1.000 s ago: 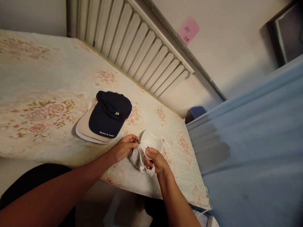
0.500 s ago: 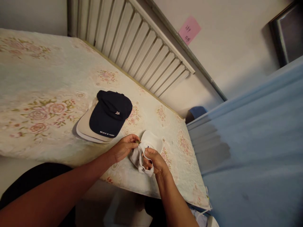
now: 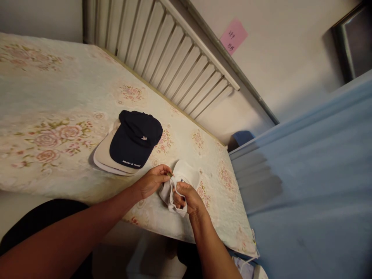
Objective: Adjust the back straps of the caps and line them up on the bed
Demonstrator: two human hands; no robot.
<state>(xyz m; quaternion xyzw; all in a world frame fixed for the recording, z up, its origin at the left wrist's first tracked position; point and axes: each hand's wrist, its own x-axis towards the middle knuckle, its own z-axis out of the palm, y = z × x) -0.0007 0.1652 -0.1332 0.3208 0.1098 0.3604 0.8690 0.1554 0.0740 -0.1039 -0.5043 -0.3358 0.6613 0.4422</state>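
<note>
A white baseball cap lies near the front edge of the bed, its brim pointing away from me. My left hand is closed in a pinch on a small brass-coloured buckle at the cap's back strap. My right hand grips the strap and rim of the same cap, with some fingers inside the opening. Part of the cap's crown is hidden behind the hands. To the left sits a stack with a navy cap on top of a beige cap and a paler brim below.
A floral sheet covers the bed. Behind it runs a railing of pale bars along the wall, with a pink note above. A blue curtain hangs at the right.
My right hand has shifted very slightly left with the cap's strap. The left hand keeps its pinch on the buckle, and the stacked caps stay put.
</note>
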